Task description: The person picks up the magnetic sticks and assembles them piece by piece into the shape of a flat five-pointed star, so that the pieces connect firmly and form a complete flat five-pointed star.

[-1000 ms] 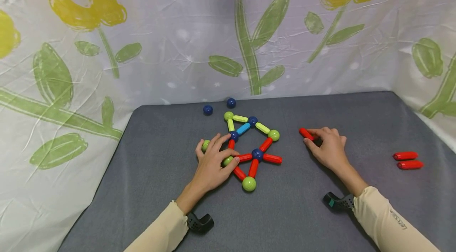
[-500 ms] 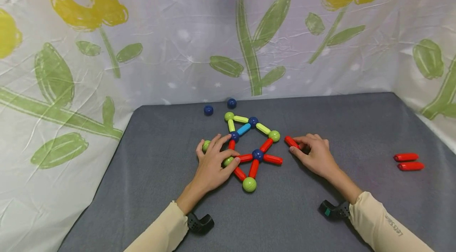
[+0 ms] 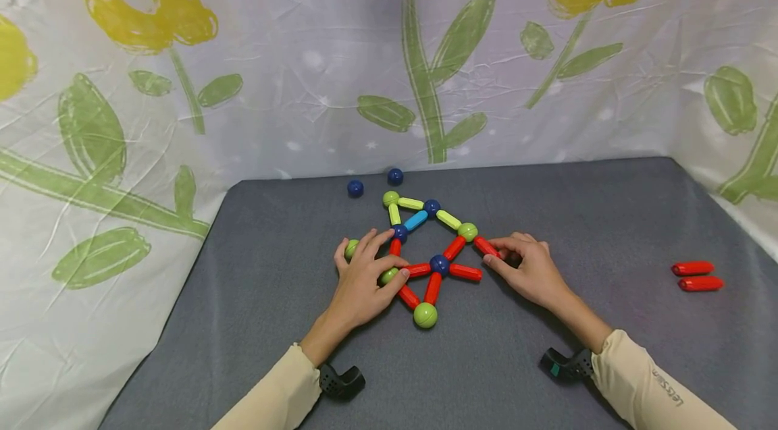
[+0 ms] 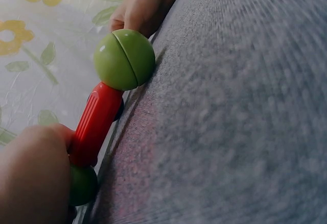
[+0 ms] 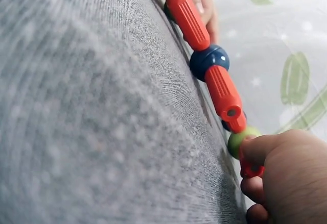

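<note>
On the grey table lies a frame of magnetic balls and rods, with a blue ball [image 3: 439, 264] at the meeting of several red rods. My left hand [image 3: 360, 281] spreads over its left side; thumb and index finger hold it around a green ball [image 3: 389, 275], partly hidden. Another fingertip reaches the blue ball [image 3: 398, 233] above. My right hand [image 3: 530, 269] pinches a red magnetic rod [image 3: 485, 246], whose far end meets the green ball [image 3: 467, 231] at the frame's right corner. In the right wrist view, this pinched rod [image 5: 251, 169] is mostly covered by the fingers.
Two loose blue balls [image 3: 355, 188] lie near the back edge. A pair of red rods [image 3: 700, 283] rests at the far right. One green ball [image 3: 351, 249] sits beside the left hand. A flower-printed sheet [image 3: 292, 79] hangs behind the table.
My right hand has carried the red rod leftward until its end meets the frame's right green ball. The left hand and the frame have stayed in place.
</note>
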A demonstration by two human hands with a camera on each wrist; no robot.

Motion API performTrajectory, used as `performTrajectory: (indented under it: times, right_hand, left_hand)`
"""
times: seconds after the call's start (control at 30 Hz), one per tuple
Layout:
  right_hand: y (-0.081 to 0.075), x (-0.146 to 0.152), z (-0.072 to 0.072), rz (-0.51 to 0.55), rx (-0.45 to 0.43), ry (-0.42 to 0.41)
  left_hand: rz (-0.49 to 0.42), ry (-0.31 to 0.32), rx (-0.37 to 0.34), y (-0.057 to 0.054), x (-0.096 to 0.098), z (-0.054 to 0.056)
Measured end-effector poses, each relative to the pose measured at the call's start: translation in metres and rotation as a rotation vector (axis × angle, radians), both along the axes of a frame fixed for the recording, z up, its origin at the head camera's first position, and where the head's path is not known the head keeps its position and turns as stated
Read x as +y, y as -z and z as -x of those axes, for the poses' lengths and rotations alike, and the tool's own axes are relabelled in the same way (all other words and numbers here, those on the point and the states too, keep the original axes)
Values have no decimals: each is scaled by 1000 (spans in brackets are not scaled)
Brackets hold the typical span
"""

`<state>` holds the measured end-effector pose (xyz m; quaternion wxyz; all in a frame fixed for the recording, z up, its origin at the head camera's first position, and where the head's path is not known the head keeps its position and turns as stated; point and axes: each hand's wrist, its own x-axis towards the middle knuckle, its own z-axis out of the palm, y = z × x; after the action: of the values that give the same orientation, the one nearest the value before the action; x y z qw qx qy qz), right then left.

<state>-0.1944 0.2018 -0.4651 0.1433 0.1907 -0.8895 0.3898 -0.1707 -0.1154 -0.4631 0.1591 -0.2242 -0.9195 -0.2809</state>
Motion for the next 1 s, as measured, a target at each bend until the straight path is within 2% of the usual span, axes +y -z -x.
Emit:
performTrajectory:
  times: [0.33,0.77,1.0]
  right_hand:
    - [-1,-1,-1,13,-10,-14]
    - [1,2,-2,0,-57,-90]
    - [0,4,-3,-52,-27,-133]
  left_hand:
    - [0,6,2,0,1,0]
    - [6,2,-11,0,0,0]
    - [2,6,-4,-1,1,0]
